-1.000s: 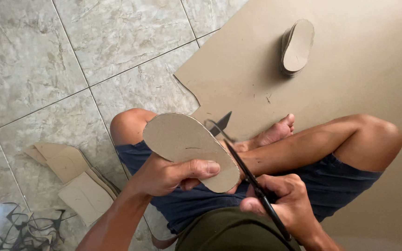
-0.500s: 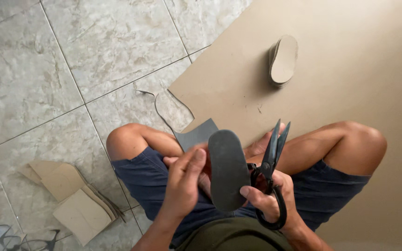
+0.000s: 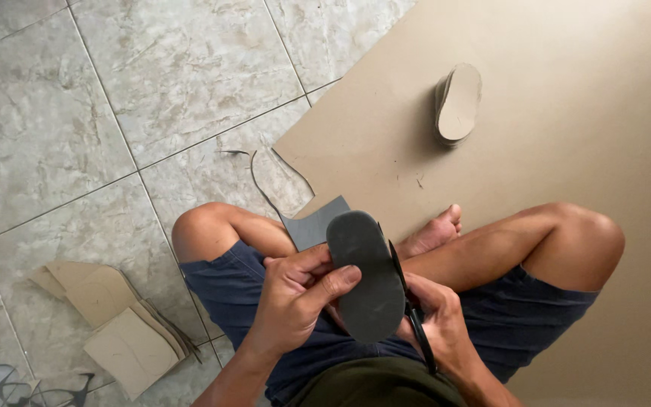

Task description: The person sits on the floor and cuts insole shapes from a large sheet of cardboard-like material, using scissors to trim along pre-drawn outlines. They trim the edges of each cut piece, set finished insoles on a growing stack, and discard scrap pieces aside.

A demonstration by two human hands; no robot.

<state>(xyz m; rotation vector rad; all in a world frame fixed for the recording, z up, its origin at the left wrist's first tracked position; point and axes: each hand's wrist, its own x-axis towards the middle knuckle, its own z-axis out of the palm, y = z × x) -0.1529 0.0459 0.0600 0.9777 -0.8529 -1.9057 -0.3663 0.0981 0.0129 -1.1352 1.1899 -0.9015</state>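
My left hand (image 3: pixel 295 298) grips a sole-shaped piece (image 3: pixel 365 275), its dark grey side turned up, over my lap. A grey offcut corner (image 3: pixel 316 224) sticks out behind it. My right hand (image 3: pixel 435 320) holds black scissors (image 3: pixel 408 301) right against the right edge of the sole piece, blades edge-on and mostly hidden. I sit cross-legged in blue shorts on a tiled floor, my bare foot (image 3: pixel 435 230) just beyond the piece.
A large tan board sheet (image 3: pixel 566 120) covers the floor to the right, its near corner cut away in a curve. A small stack of cut sole shapes (image 3: pixel 457 102) lies on it. Tan offcuts (image 3: pixel 118 324) are piled at lower left, beside dark-framed glasses (image 3: pixel 39 388).
The sole piece was tan side up a second ago; it has been flipped to its dark side. The scissors swung from pointing outward to lying flat against the piece's right edge.
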